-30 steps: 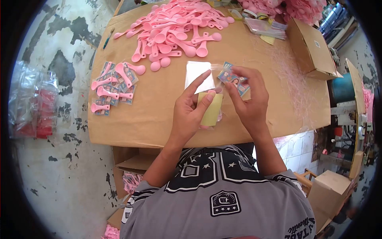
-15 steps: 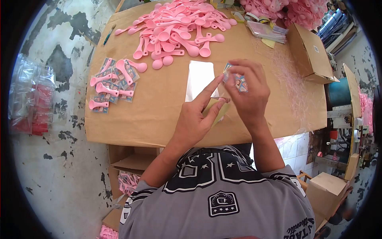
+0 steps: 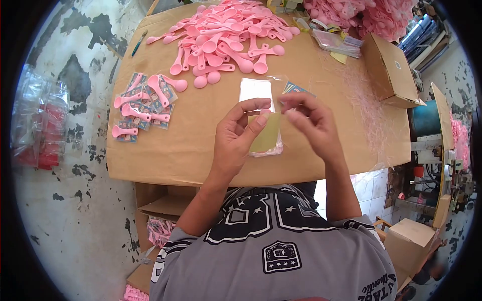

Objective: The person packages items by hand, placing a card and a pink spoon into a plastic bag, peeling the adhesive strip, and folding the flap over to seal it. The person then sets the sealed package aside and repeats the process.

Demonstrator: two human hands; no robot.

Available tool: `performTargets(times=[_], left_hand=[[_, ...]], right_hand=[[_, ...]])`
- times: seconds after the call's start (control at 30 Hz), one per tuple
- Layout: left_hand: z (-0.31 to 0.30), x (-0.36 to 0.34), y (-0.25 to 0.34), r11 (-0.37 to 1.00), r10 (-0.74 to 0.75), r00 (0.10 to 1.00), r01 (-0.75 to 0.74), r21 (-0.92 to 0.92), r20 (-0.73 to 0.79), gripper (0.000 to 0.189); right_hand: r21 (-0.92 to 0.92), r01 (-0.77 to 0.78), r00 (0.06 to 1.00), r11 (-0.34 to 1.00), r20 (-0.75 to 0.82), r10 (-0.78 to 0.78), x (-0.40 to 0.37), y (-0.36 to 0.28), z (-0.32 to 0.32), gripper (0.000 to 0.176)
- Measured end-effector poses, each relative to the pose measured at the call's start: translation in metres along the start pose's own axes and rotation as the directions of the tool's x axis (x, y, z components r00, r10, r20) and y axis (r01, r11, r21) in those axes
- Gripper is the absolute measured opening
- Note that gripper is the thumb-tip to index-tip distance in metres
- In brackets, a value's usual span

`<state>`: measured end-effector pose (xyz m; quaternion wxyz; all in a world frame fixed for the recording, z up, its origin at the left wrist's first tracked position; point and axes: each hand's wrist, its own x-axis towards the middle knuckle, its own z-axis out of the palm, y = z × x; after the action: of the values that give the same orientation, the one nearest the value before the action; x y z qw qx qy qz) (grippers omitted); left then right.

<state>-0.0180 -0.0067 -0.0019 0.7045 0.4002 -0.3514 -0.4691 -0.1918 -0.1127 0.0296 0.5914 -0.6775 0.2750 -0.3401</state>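
Observation:
My left hand is over the middle of the table, thumb and forefinger brought together; whatever lies between them is too small or clear to make out. Just right of it, my right hand has its fingertips pinched, and their contents cannot be made out either. Beneath the left fingers lies a yellowish sheet, with crinkled clear plastic at its lower end. Behind the left fingertips is a shiny white stack. Blue printed cards lie beyond my right hand, which partly hides them.
Pink measuring spoons are heaped at the back. At left, several spoons lie with printed cards in clear bags. A cardboard box, packs of clear bags and tape rolls are at the back right.
Both hands have drawn back toward me, the left also shifting left. The yellowish sheet and white stack are more exposed. The right hand has come off the blue cards' upper part.

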Motion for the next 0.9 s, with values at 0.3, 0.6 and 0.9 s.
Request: performTargets(times=[0.3,0.6,0.9], left_hand=[[-0.001,0.005,0.007,0.991,-0.047,0.999,0.049,0.123,-0.013,0.028],[-0.006,0.002,0.003,0.995,0.050,0.996,-0.056,0.077,0.071,0.012],[-0.011,-0.003,0.008,0.989,-0.055,0.989,0.034,0.146,0.140,0.021]], right_hand=[[0.140,0.015,0.999,0.990,0.040,-0.021,0.003,0.010,-0.004,0.016],[-0.032,0.282,0.955,0.959,0.101,-0.278,-0.002,0.007,-0.017,0.022],[-0.263,0.239,0.970,0.935,0.099,-0.221,-0.012,-0.024,-0.005,0.010]])
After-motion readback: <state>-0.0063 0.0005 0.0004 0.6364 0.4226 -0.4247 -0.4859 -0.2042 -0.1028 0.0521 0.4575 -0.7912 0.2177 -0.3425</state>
